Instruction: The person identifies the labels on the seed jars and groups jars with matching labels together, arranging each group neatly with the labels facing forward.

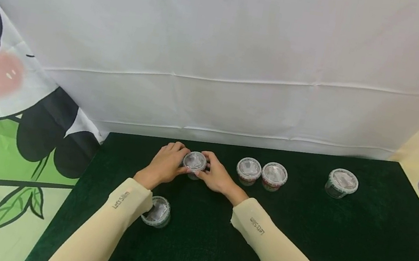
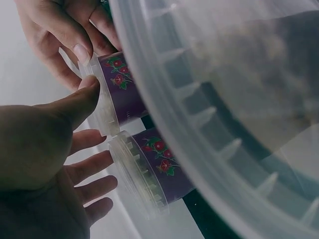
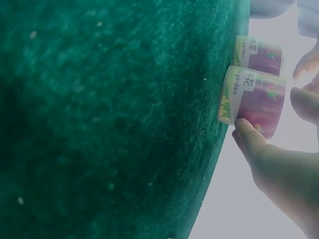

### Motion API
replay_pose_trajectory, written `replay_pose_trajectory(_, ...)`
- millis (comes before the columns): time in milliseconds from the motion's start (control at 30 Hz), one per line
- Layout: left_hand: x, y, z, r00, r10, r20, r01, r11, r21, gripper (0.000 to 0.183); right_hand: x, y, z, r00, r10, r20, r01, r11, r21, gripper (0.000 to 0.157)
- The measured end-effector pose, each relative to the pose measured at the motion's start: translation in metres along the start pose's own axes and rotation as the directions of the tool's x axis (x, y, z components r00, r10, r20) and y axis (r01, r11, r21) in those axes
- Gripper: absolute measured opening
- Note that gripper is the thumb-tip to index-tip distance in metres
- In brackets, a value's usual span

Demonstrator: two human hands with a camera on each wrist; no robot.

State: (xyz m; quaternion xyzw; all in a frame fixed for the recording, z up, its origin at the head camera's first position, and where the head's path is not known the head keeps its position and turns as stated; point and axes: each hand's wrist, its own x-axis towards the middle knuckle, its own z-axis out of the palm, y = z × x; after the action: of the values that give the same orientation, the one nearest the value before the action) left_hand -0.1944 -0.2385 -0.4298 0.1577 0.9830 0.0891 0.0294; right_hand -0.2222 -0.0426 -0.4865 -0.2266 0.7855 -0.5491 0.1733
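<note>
At the back of the dark green table, my right hand [image 1: 220, 178] holds a small lidded plastic tub [image 1: 194, 161] between thumb and fingers. My left hand [image 1: 164, 165] is on its other side, the thumb touching the tub's lid rim. In the left wrist view, a second tub [image 2: 159, 169] with a purple flowered label stands beside the held tub [image 2: 119, 87]. The left fingers [image 2: 92, 172] are spread and fairly straight by that second lid. The head view hides this second tub. In the right wrist view, my right thumb [image 3: 251, 137] rests low on the nearer tub [image 3: 259, 104].
Two lidded tubs [image 1: 248, 169] [image 1: 274, 174] stand side by side right of my hands. Another tub [image 1: 342, 182] is farther right. Under my left forearm is one more tub [image 1: 157, 212]. White cloth [image 1: 230, 106] rises behind the table [image 1: 291, 236].
</note>
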Motion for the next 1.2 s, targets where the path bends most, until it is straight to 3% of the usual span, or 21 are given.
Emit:
replay_pose_trajectory(233,-0.001,0.002,0.003,0.999,-0.023,0.041,0.024,1.0,-0.017,0.055,-0.002,0.003,0.0,1.0,-0.003,0.011,0.004,0.999,-0.049,0.067)
replay_pose_trajectory(567,-0.011,0.006,0.004,1.0,-0.002,-0.009,0.002,1.0,-0.006,0.062,-0.013,0.0,-0.005,0.999,-0.047,-0.005,0.047,0.997,-0.068,0.069)
replay_pose_trajectory(933,-0.021,0.033,-0.016,0.997,0.015,-0.074,-0.021,0.997,-0.079,0.069,-0.03,-0.023,-0.022,0.992,-0.122,-0.017,0.121,0.992,-0.032,0.068)
replay_pose_trajectory(1200,-0.03,0.056,-0.022,0.994,0.041,-0.101,-0.055,0.99,-0.133,0.067,-0.048,-0.033,-0.035,0.986,-0.167,-0.018,0.167,0.986,0.001,0.066)
